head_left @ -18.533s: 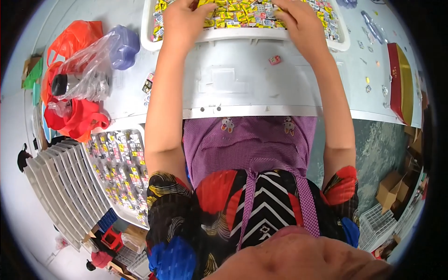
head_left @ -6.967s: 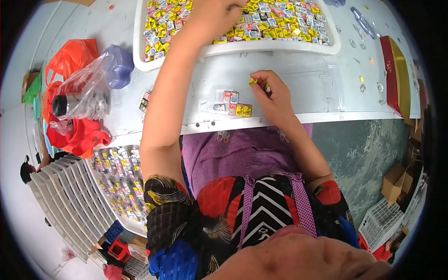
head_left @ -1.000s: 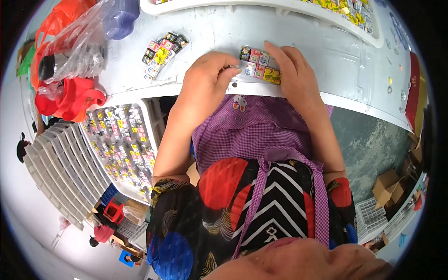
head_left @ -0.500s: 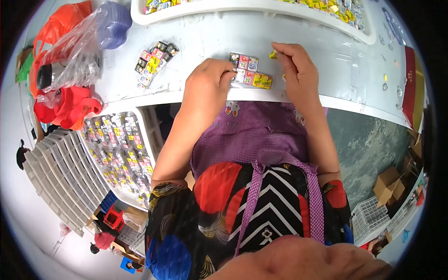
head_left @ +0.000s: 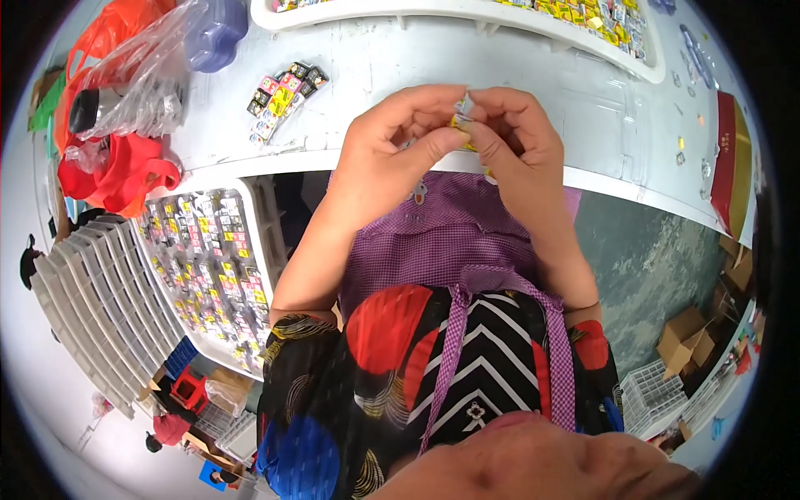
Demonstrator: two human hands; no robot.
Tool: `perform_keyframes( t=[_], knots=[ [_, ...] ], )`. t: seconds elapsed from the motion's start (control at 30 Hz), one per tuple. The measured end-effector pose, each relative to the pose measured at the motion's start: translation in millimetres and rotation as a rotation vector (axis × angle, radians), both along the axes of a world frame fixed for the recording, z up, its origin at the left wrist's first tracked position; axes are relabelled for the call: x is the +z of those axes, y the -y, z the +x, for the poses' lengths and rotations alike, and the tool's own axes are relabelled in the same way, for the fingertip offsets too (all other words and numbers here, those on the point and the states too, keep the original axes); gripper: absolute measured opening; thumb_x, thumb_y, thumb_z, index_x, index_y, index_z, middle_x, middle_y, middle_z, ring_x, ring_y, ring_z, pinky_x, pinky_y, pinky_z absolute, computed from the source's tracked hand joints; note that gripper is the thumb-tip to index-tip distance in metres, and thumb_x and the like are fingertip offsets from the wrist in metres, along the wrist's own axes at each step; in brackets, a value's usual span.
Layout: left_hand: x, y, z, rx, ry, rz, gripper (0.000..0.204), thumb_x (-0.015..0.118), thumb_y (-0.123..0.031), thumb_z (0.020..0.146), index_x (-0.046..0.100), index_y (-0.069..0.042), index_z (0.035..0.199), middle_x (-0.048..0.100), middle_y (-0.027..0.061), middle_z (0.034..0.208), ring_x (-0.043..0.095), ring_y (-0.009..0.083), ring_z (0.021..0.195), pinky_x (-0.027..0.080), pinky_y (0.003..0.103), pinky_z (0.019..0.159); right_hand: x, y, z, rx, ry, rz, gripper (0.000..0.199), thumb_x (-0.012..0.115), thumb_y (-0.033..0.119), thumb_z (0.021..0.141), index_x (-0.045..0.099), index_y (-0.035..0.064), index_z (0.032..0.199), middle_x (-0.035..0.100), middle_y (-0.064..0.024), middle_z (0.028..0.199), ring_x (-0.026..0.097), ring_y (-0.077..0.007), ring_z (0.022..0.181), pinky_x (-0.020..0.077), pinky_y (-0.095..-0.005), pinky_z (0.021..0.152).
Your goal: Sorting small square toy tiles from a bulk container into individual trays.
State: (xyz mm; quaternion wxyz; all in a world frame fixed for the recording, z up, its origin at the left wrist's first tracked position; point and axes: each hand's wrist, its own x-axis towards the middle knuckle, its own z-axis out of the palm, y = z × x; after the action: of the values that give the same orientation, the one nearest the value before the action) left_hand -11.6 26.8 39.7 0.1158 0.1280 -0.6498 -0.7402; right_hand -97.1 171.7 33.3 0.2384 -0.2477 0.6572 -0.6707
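Note:
My left hand and my right hand meet over the near edge of the white table. Thumbs and fingertips of both close on a small yellow and white printed piece, shiny like plastic wrap. More yellow shows under the thumbs, but the fingers hide the rest. The pack of small printed squares that lay here earlier cannot be seen apart from my hands. To the left, another clear pack of small squares in black, pink, yellow and white lies flat on the table.
A white tray of small colourful pieces spans the table's far side. Bags, a red one among them, crowd the left end. Below them sits a white tray of finished-looking packs beside stacked trays. A dark red box stands far right.
My hands, apart before, have come together. The pack of squares that lay between them no longer shows on the table. My right hand has moved left with its yellow piece.

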Motion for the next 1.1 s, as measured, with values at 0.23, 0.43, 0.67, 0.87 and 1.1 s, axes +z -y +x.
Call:
perform_keyframes(
  t=[0.23, 0.43, 0.67, 0.87, 1.1],
  knots=[
    [-8.1, 23.6, 9.4, 0.04, 0.054, 0.055, 0.021, 0.062, -0.002, 0.089, 0.063, 0.002, 0.11, 0.068, 0.0062, 0.094, 0.063, 0.0097, 0.08, 0.051, 0.023, 0.073, -11.7, 1.2, -2.5, 0.005, 0.135, -0.036, 0.024, 0.055, 0.012, 0.095, 0.058, 0.0037, 0.118, 0.061, -0.0017, 0.093, 0.047, -0.0034, 0.066, 0.0397, -0.0162, 0.061],
    [-20.1, 35.8, 14.1, 0.219, 0.244, -0.288, 0.018, 0.065, -0.006, 0.087, 0.067, 0.001, 0.104, 0.068, 0.0051, 0.084, 0.062, 0.0085, 0.074, 0.05, 0.022, 0.065, -20.0, -8.7, -28.3, -0.198, 0.152, 0.036, 0.023, 0.054, 0.016, 0.097, 0.061, 0.0031, 0.115, 0.062, -0.0031, 0.092, 0.046, -0.0041, 0.068, 0.0389, -0.0169, 0.063],
    [-26.9, 28.6, 3.6, 0.149, 0.223, -0.631, 0.013, 0.064, -0.002, 0.081, 0.069, -0.002, 0.093, 0.066, 0.0148, 0.083, 0.065, 0.0263, 0.07, 0.051, 0.032, 0.064, -37.4, 3.1, -41.5, -0.299, -0.516, 0.273, 0.018, 0.058, 0.008, 0.092, 0.064, 0.007, 0.11, 0.063, -0.0035, 0.093, 0.057, -0.009, 0.078, 0.0461, -0.0228, 0.066],
    [-25.9, 27.8, 0.3, 0.105, 0.156, -0.863, 0.008, 0.062, -0.001, 0.078, 0.066, -0.001, 0.085, 0.063, 0.0155, 0.078, 0.062, 0.0342, 0.074, 0.05, 0.038, 0.067, -43.0, 11.1, -47.7, -0.178, -0.738, 0.354, 0.023, 0.058, 0.0, 0.085, 0.061, 0.004, 0.107, 0.059, -0.0116, 0.095, 0.061, -0.0253, 0.085, 0.0498, -0.032, 0.074],
    [-31.1, 26.4, 13.3, 0.107, 0.142, -0.874, 0.008, 0.066, -0.002, 0.081, 0.067, -0.001, 0.089, 0.061, 0.0123, 0.078, 0.059, 0.0239, 0.068, 0.047, 0.031, 0.064, -59.1, 10.0, -39.3, -0.138, -0.774, 0.317, 0.026, 0.064, 0.001, 0.081, 0.061, 0.0038, 0.106, 0.059, -0.0144, 0.097, 0.059, -0.0326, 0.09, 0.0502, -0.0377, 0.075]
  ],
)
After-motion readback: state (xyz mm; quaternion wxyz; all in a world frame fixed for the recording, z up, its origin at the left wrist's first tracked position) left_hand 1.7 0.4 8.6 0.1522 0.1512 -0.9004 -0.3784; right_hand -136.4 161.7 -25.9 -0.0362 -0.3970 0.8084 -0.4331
